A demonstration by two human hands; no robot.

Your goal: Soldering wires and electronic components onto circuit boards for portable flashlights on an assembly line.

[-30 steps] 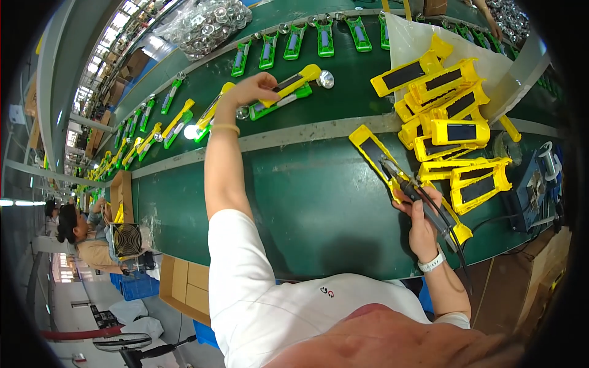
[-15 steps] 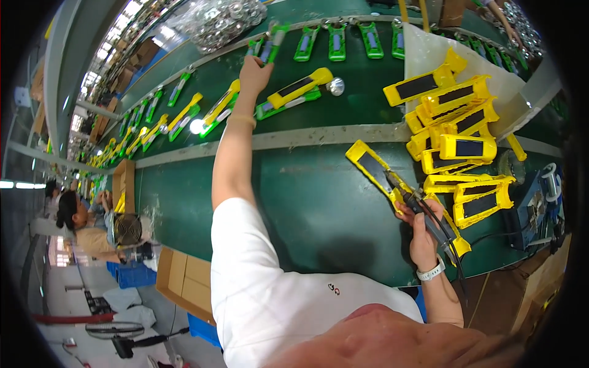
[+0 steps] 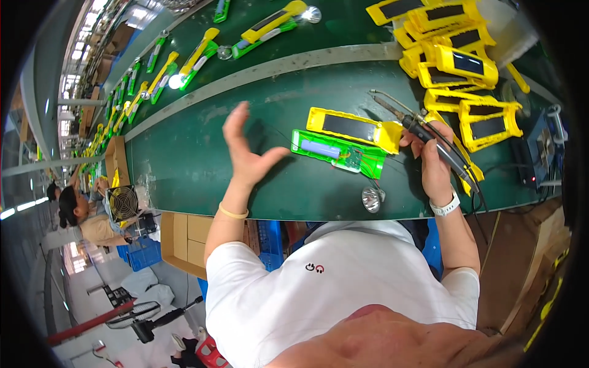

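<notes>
My left hand [image 3: 245,153] hovers open above the green bench, fingers spread, holding nothing. Just right of it lie a green torch half [image 3: 337,152] with a blue battery and wires, and a yellow torch half [image 3: 356,127] with a dark panel. A silver reflector [image 3: 371,199] sits near the bench's front edge. My right hand [image 3: 432,161] grips a soldering iron [image 3: 423,132], its tip pointing up-left beside the yellow half's end.
A pile of yellow torch shells [image 3: 457,67] lies at the upper right. Assembled yellow-green torches [image 3: 270,24] ride a conveyor belt [image 3: 202,92] beyond a metal rail. A soldering station [image 3: 543,153] stands at right. A person [image 3: 80,214] and a fan [image 3: 123,202] are at left.
My left hand has pulled back from the conveyor and let go; a green torch half now lies by the yellow one. The view has tilted down.
</notes>
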